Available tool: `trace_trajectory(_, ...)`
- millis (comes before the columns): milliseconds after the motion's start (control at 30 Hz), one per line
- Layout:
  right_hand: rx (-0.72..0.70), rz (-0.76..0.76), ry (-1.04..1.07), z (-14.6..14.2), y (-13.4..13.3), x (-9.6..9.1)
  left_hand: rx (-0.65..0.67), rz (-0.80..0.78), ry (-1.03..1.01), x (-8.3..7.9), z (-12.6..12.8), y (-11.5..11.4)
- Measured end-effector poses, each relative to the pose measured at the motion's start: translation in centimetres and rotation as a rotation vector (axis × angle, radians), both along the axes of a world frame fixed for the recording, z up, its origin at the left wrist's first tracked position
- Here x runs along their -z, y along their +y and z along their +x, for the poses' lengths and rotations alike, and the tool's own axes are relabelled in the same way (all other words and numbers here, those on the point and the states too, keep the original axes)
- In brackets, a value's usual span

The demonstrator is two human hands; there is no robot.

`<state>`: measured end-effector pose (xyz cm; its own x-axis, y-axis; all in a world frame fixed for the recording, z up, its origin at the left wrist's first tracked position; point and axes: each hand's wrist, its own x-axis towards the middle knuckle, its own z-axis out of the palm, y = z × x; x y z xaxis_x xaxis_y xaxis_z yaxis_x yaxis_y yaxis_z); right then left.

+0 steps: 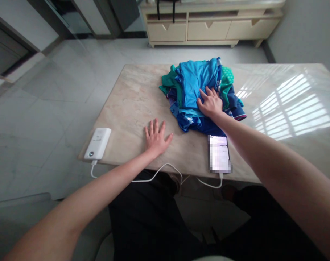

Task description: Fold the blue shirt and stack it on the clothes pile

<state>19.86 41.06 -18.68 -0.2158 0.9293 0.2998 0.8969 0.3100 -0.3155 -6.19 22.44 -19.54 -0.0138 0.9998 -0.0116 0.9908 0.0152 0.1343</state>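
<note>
Hands at a pile of clothes, with my left grip (155,141) as the clock's centre and twelve o'clock pointing away from me. This grip is released, palm down, fingers spread on the bare counter (135,98). The pile of garments (189,98), blue and green, lies between one and two o'clock; my right grip (211,104) rests over its near right part, on the uppermost blue garment (199,72), fingers splayed and clenching nothing; how hard it presses I cannot tell. A lit phone (219,156) lies between three and four o'clock, just beside the pile's near edge and my right forearm (245,145). A white power bank (98,143) lies at nine o'clock, near the counter's corner. A white cable (167,164) leaves each device and dips over the near edge, partly behind my left forearm (110,183). Likely faults: dragging the pile towards six o'clock could shove the phone off the edge; a sweep of the left forearm could snag the cable and tug either device floorwards; and uneven pressure could skew the upper garment, since the layers beneath look loose and irregular.
</note>
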Motion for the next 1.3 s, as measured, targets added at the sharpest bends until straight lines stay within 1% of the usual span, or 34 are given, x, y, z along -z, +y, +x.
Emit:
trace_trajectory(67, 0.004, -0.028, 0.005, -1.9, -0.8, -0.4, -0.019, -0.008, -0.114, 0.1, -0.4, 0.4)
trace_trajectory(133, 0.008, -0.077, 0.0, -3.7, -1.7, -1.0, -0.077, -0.042, -0.332, 0.0, -1.3, 1.0)
trace_trajectory(200, 0.004, -0.121, -0.009, -5.5, -2.7, -1.6, -0.145, -0.078, -0.531, -0.4, -2.8, 1.6)
trace_trajectory(267, -0.006, -0.14, -0.013, -7.4, -3.9, -2.1, -0.195, -0.069, -0.629, -1.1, -4.8, 2.0)
trace_trajectory(367, -0.021, -0.138, -0.014, -10.4, -5.8, -2.7, -0.244, 0.032, -0.7, -2.6, -8.1, 1.6)
trace_trajectory(500, -0.048, -0.144, -0.024, -14.2, -8.9, -3.0, -0.27, 0.208, -0.763, -4.8, -11.7, -0.5)
trace_trajectory(567, -0.057, -0.145, -0.028, -15.6, -10.7, -3.0, -0.252, 0.283, -0.769, -5.7, -12.9, -1.8)
trace_trajectory(633, -0.067, -0.148, -0.03, -16.6, -12.6, -3.1, -0.222, 0.336, -0.75, -6.6, -13.5, -2.9)
trace_trajectory(733, -0.094, -0.154, -0.027, -17.5, -15.4, -3.4, -0.153, 0.388, -0.675, -7.9, -13.1, -4.3)
trace_trajectory(833, -0.122, -0.157, -0.018, -17.9, -17.7, -3.7, -0.052, 0.414, -0.553, -9.2, -11.0, -4.8)
trace_trajectory(933, -0.144, -0.173, -0.003, -17.5, -19.2, -4.2, 0.077, 0.376, -0.407, -9.6, -7.8, -4.3)
trace_trajectory(1033, -0.204, -0.198, 0.008, -15.4, -21.0, -4.5, 0.161, 0.301, -0.261, -9.0, -4.9, -3.0)
trace_trajectory(1133, -0.333, -0.229, 0.003, -11.5, -23.9, -4.6, 0.17, 0.249, -0.144, -8.1, -3.3, -0.9)
trace_trajectory(1233, -0.495, -0.292, -0.004, -6.0, -27.2, -4.9, 0.176, 0.212, -0.072, -7.7, -2.6, 1.9)
trace_trajectory(1300, -0.575, -0.351, 0.001, -2.4, -28.9, -5.5, 0.174, 0.19, -0.045, -7.5, -2.1, 3.8)
